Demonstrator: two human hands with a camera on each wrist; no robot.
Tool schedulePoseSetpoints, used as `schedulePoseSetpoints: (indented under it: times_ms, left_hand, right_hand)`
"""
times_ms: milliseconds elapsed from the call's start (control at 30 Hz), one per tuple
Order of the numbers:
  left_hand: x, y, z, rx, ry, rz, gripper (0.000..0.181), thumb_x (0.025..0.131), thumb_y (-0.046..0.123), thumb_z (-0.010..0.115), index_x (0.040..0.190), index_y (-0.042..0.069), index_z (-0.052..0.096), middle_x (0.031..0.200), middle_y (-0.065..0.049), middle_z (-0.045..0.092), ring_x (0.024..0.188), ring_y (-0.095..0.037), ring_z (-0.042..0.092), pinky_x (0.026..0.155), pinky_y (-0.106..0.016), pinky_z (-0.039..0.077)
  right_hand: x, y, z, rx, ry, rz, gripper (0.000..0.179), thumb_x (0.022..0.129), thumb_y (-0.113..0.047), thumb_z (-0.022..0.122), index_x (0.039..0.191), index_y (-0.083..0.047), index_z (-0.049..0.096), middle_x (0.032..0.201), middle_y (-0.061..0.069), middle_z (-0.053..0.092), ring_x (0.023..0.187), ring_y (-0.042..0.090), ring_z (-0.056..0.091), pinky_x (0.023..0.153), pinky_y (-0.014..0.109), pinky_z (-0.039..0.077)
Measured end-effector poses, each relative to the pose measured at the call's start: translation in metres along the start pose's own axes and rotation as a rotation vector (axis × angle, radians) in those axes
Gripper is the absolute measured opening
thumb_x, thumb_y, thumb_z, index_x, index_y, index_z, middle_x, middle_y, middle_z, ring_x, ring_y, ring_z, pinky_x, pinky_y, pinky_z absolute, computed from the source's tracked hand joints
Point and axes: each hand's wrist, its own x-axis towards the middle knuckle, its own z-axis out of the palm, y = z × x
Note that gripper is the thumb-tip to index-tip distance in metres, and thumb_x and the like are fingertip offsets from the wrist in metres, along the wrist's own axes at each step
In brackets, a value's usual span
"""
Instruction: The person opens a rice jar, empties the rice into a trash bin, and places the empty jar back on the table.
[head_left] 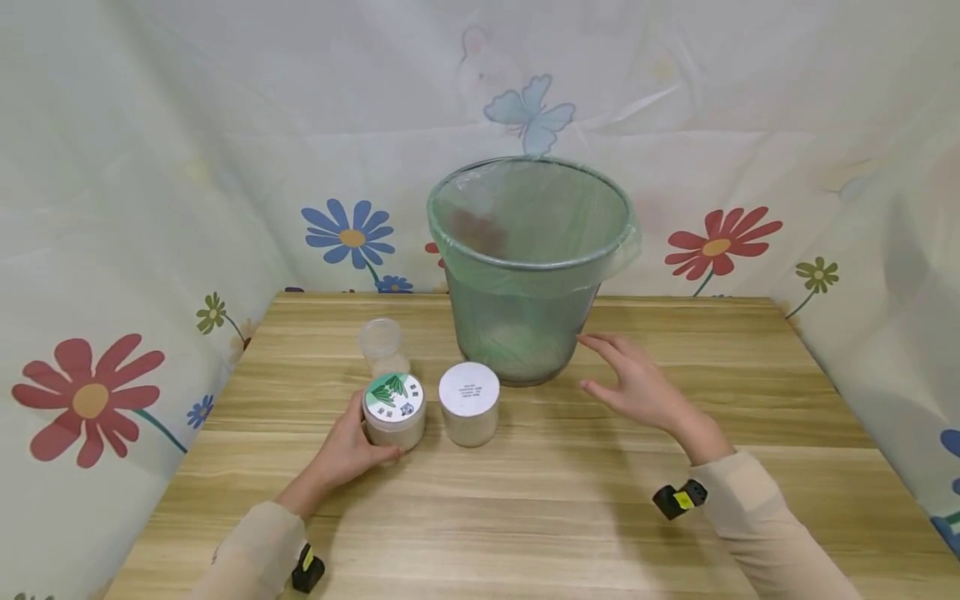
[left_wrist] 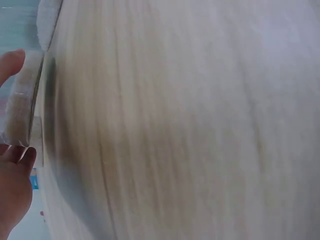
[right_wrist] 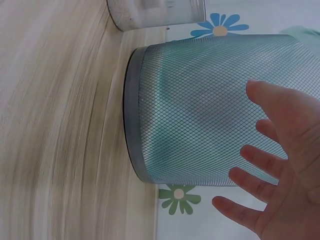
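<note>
My left hand [head_left: 343, 448] grips a squat round jar [head_left: 396, 432] with a green-leaf picture on its white lid, thumb at the near side and fingers round the far side. In the left wrist view part of the jar [left_wrist: 22, 97] shows between thumb and fingers. Right of it stands a second jar [head_left: 470, 427] with a plain white, printed top. My right hand [head_left: 637, 385] reaches out beside a mesh wastebasket [head_left: 517, 333], fingers spread and holding nothing. In the right wrist view these fingers hang before the mesh side [right_wrist: 195, 110]; contact cannot be told.
Behind the gripped jar is a small clear plastic container [head_left: 381, 337] with pale contents. A thin green bag lines the wastebasket, folded over its rim. The wooden table [head_left: 480, 525] ends at a flower-patterned curtain [head_left: 225, 167] at the back and sides.
</note>
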Motion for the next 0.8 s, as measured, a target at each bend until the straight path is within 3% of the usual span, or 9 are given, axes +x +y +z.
schedulePoseSetpoints:
  times_ms: [233, 800]
  left_hand:
    - [-0.003, 0.012, -0.005, -0.005, 0.005, -0.022, 0.101, 0.058, 0.021, 0.087, 0.139, 0.011, 0.027, 0.132, -0.012, 0.046, 0.123, -0.031, 0.044, 0.102, -0.053, 0.034]
    - [-0.003, 0.048, -0.018, 0.029, 0.03, 0.04, 0.096, 0.059, 0.018, 0.085, 0.137, 0.009, 0.03, 0.131, -0.013, 0.046, 0.121, -0.031, 0.044, 0.101, -0.056, 0.033]
  right_hand:
    - [0.002, -0.004, 0.0, 0.001, 0.009, -0.013, 0.064, 0.079, -0.024, 0.072, 0.134, -0.006, 0.045, 0.128, 0.019, 0.049, 0.117, 0.036, 0.047, 0.095, 0.054, 0.039]
    - [0.006, -0.017, 0.005, 0.022, 0.029, -0.053, 0.063, 0.081, -0.024, 0.07, 0.136, -0.006, 0.043, 0.131, 0.018, 0.047, 0.119, 0.035, 0.046, 0.097, 0.052, 0.038]
